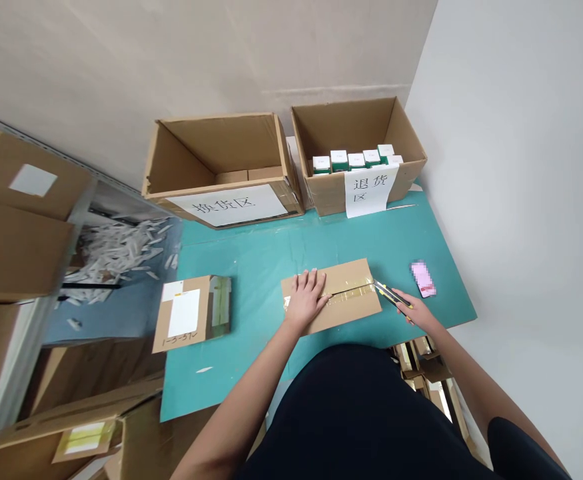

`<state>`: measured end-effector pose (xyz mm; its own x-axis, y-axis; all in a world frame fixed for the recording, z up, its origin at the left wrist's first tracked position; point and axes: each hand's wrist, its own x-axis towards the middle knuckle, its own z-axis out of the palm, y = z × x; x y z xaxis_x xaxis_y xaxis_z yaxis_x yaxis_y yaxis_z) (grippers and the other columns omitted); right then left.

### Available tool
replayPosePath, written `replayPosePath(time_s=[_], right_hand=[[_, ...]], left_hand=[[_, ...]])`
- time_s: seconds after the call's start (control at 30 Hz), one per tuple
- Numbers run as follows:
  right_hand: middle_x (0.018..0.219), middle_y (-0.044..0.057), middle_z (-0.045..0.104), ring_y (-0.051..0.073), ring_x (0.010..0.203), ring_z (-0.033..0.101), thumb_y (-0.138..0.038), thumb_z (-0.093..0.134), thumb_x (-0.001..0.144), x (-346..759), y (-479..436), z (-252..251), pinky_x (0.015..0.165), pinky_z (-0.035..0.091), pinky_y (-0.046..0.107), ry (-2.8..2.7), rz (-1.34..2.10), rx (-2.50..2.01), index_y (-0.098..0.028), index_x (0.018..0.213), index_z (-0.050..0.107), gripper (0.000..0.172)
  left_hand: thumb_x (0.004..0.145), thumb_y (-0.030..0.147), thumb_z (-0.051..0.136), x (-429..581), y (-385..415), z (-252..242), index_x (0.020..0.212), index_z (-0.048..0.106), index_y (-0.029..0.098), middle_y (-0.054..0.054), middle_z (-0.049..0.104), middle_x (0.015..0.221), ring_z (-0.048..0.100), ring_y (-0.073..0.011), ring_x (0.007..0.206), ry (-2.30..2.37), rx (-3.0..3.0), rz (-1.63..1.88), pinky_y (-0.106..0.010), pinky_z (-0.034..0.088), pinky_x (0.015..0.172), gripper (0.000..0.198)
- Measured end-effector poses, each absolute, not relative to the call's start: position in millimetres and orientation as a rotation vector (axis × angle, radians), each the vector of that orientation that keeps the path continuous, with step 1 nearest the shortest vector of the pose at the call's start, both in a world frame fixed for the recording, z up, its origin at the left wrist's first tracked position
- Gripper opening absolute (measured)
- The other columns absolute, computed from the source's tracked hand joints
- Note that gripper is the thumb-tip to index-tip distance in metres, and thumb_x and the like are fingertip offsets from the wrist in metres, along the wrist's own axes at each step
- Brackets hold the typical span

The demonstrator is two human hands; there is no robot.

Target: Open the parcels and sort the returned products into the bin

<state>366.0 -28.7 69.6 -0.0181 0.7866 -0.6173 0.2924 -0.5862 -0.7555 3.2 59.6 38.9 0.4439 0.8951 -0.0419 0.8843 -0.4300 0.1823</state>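
Observation:
A taped cardboard box lies on the teal tabletop in front of me. My left hand rests flat on its left part, fingers spread. Clear tape runs along the middle seam, where a dark slit shows right of my fingers. In my right hand is a yellow and black utility knife, its tip at the right end of the seam.
Behind stand two open cartons, a left one with a paper sign and a right one holding several green and white boxes. A labelled box sits at left, a pink item at right.

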Motion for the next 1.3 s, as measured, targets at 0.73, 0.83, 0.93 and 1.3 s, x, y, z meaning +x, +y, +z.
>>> replayPosePath(time_s=[0.73,0.83,0.93,1.3], right_hand=[[0.075,-0.004,0.062,0.006,0.042,0.046,-0.044,0.057,0.087,373.1,-39.5,79.6,0.037,0.036,0.018,-1.137,1.717,-1.901,-0.028,0.152,0.046,0.068],[0.076,-0.004,0.063,0.006,0.043,0.048,-0.049,0.057,0.085,373.5,-43.6,73.6,0.038,0.037,0.018,-1.136,1.693,-1.875,-0.024,0.153,0.045,0.072],[0.076,-0.003,0.063,0.006,0.043,0.048,-0.052,0.058,0.084,374.7,-45.4,67.5,0.039,0.037,0.019,-1.119,1.679,-1.857,-0.024,0.153,0.045,0.075],[0.076,-0.003,0.062,0.006,0.043,0.045,-0.049,0.06,0.086,376.0,-38.6,71.6,0.038,0.034,0.019,-1.106,1.685,-1.886,-0.028,0.152,0.046,0.07]], left_hand=[[0.097,0.054,0.049,6.2,57.9,40.1,0.15,0.047,0.018,-0.019,0.041,0.158,0.033,-0.0413,0.148,1.583,2.533,0.116,-0.063,0.019,0.121,0.064],[0.096,0.052,0.051,4.0,58.1,39.8,0.15,0.047,0.018,-0.019,0.041,0.158,0.033,-0.0412,0.148,1.567,2.528,0.145,-0.064,0.019,0.121,0.063],[0.097,0.047,0.051,3.4,55.8,41.1,0.148,0.05,0.02,-0.016,0.043,0.157,0.034,-0.0378,0.148,1.503,2.538,0.225,-0.063,0.02,0.121,0.057],[0.1,0.037,0.05,26.1,27.6,43.8,0.115,0.07,0.021,-0.015,0.057,0.146,0.048,-0.0331,0.14,1.323,2.599,0.365,-0.06,0.03,0.119,0.031]])
